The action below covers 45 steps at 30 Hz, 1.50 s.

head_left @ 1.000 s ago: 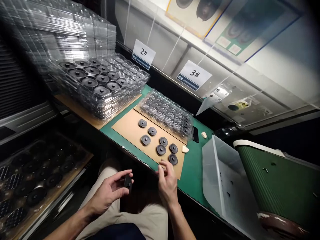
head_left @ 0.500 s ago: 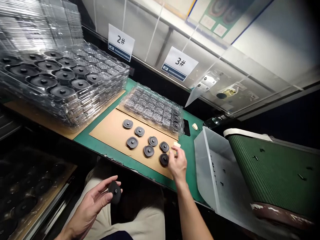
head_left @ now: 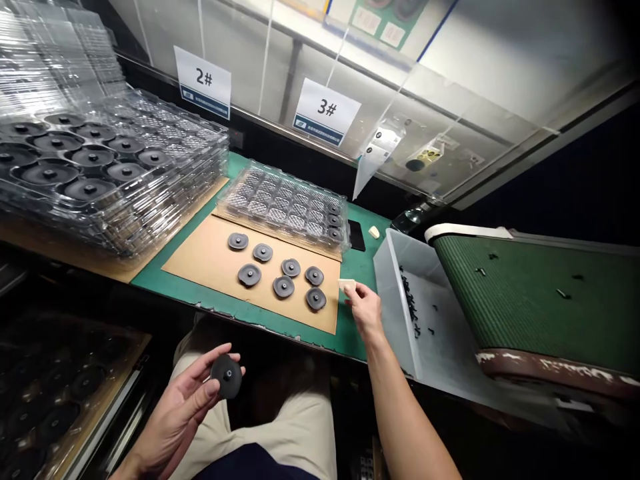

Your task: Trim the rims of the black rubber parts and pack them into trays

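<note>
My left hand (head_left: 183,407) is over my lap and pinches a round black rubber disc (head_left: 227,377) between thumb and fingers. My right hand (head_left: 366,308) is out on the green mat at the right end of a cardboard sheet (head_left: 210,257), its fingertips closed on a small cream block (head_left: 347,285). Several more black discs (head_left: 283,286) lie in two rows on the cardboard. Behind them stands a clear blister tray (head_left: 280,203) with a few discs in its right-hand pockets.
A tall stack of clear trays with larger black discs (head_left: 95,173) fills the left. A clear bin (head_left: 400,293) with small black bits stands at the right, under a green conveyor belt (head_left: 525,300). Another cream block (head_left: 373,231) lies behind. Signs 2# and 3# hang behind.
My right hand moved from the table's front edge rightward past the discs to the cream block and closed on it. My left hand turned the disc face-up. The view shifted right.
</note>
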Available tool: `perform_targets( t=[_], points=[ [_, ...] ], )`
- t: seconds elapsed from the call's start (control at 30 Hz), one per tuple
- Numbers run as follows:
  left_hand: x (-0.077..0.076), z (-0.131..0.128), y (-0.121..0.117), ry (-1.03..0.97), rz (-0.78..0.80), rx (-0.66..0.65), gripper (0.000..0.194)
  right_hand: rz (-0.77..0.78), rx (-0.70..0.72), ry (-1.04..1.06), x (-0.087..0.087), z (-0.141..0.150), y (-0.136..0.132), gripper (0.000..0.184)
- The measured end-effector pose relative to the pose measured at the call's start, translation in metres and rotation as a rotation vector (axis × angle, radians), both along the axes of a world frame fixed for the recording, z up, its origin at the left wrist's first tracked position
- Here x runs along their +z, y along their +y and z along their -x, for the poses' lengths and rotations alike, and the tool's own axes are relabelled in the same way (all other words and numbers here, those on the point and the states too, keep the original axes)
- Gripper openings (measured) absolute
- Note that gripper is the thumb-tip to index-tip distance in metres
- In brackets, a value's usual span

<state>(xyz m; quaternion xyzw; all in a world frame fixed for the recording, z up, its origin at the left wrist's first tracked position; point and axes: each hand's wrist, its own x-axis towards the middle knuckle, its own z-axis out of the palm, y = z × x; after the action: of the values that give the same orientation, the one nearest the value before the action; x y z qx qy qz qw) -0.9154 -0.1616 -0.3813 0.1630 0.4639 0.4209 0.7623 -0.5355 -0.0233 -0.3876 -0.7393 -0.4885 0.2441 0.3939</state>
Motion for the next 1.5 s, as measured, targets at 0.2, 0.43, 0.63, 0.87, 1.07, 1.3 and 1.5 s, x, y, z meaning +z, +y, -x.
perform_targets(
  t=[0.2,0.43,0.63,0.87,1.07,1.3,1.5],
  points=[
    [0.021,-0.013,-0.006,-0.076,-0.105,0.013,0.057,0.081,0.12,0.674,0.025,0.083,-0.112,0.052],
    [0.05,-0.034,-0.016,-0.132,-0.078,0.072,0.047,0.072,0.164,0.984,0.044,0.126,-0.171,0.029],
    [0.062,-0.048,-0.026,-0.101,-0.039,0.104,0.049,0.082,0.206,0.944,0.041,0.12,-0.182,0.027],
    [0.062,-0.045,-0.033,0.008,-0.154,0.059,0.053,0.058,0.376,0.573,0.071,0.13,-0.19,0.023],
    [0.067,-0.044,-0.036,0.032,-0.18,0.034,0.058,-0.217,0.546,0.129,0.09,0.135,-0.188,0.012],
    [0.068,-0.044,-0.037,0.044,-0.204,0.049,0.059,-0.202,0.558,0.104,0.092,0.14,-0.188,0.007],
    [0.068,-0.044,-0.038,0.031,-0.216,0.05,0.059,-0.081,0.555,0.219,0.09,0.144,-0.188,0.011]
  ],
)
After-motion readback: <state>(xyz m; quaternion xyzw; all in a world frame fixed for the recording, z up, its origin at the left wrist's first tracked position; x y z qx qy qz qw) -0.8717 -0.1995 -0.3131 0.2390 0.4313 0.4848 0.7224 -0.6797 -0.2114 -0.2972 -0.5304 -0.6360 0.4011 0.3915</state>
